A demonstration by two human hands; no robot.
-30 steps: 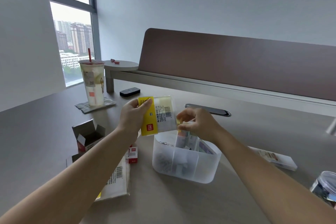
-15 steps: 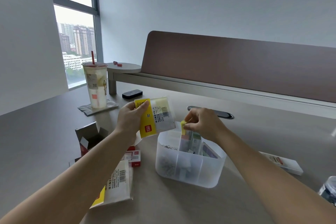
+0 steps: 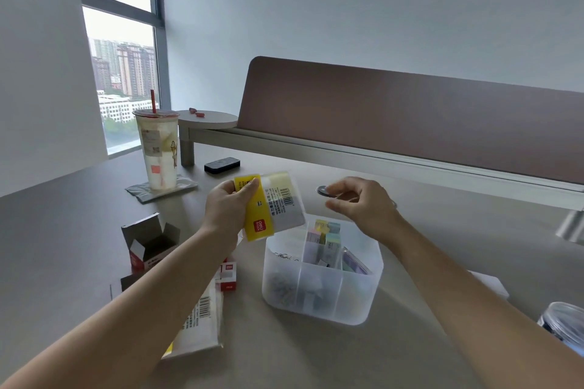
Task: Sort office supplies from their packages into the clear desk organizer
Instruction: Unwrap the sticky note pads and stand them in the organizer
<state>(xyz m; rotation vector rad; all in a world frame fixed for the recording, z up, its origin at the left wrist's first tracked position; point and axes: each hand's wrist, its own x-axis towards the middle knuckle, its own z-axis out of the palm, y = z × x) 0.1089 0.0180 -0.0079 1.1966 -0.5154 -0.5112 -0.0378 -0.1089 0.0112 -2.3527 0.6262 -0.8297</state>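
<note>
Bare forearms, no sleeves, bare left hand [image 3: 226, 208], right hand [image 3: 363, 205]

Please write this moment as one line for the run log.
left hand: holds yellow package | right hand: empty, above organizer | sticky notes: in organizer

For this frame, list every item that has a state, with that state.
Left hand: grips the yellow packet.
Right hand: holds nothing, above the organizer.
Organizer: upright, partly filled.
Red box: flaps open.
Cup: lidded, straw in.
Flat packet: lying on desk.
</note>
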